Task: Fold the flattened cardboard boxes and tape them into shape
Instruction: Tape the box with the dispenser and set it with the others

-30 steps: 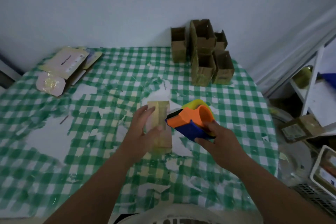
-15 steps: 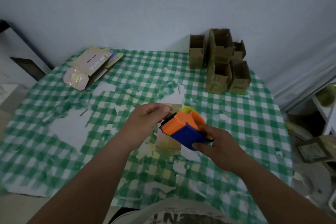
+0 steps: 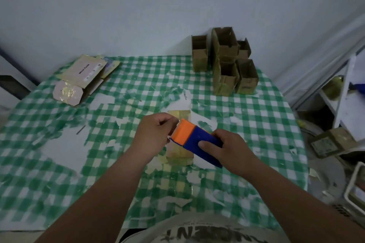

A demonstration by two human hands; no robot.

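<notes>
Right hand (image 3: 231,150) grips the tape dispenser (image 3: 194,140); left hand (image 3: 156,136) pinches at its toothed edge above a taped box (image 3: 178,114).

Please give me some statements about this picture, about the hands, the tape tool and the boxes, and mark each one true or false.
1. The right hand grips the blue body of the tape dispenser. True.
2. The left hand lies flat on the tablecloth. False: it is raised, fingers curled at the dispenser's orange end; whether it pinches tape cannot be told.
3. A box lies on the table under the hands. True.
4. The folded boxes stand at the near left corner. False: they stand at the far right, by the wall.
5. The flat cardboard lies at the far left. True.
</notes>
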